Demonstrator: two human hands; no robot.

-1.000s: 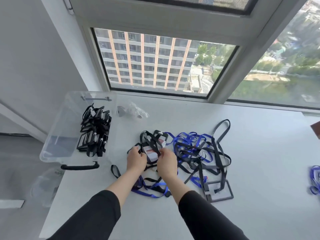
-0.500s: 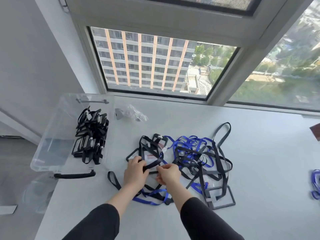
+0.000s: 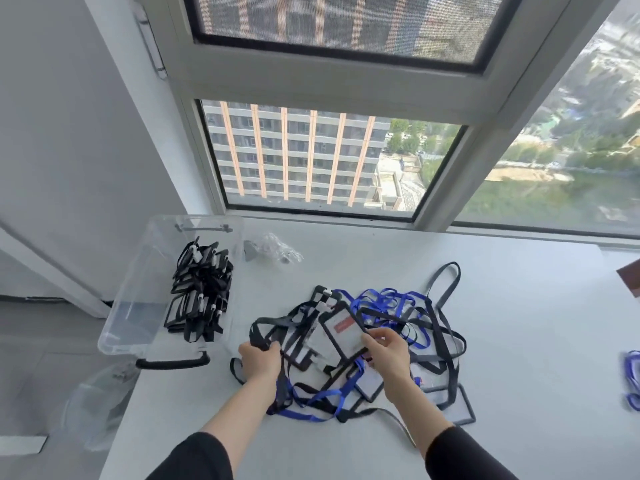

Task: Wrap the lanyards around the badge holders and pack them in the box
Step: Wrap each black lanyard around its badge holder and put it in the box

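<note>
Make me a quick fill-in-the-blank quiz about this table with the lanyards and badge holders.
1. The right hand holds a black-framed clear badge holder whose card has a ___ label.
2. The left hand grips a ___ fabric lanyard strap.
3. The clear plastic box of wrapped black bundles stands ___ of the loose pile.
Missing words: red; black; left.

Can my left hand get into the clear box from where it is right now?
Probably yes. The clear box looks open on top and sits just beside the left hand, with nothing between; that hand grips a black lanyard, though.
</note>
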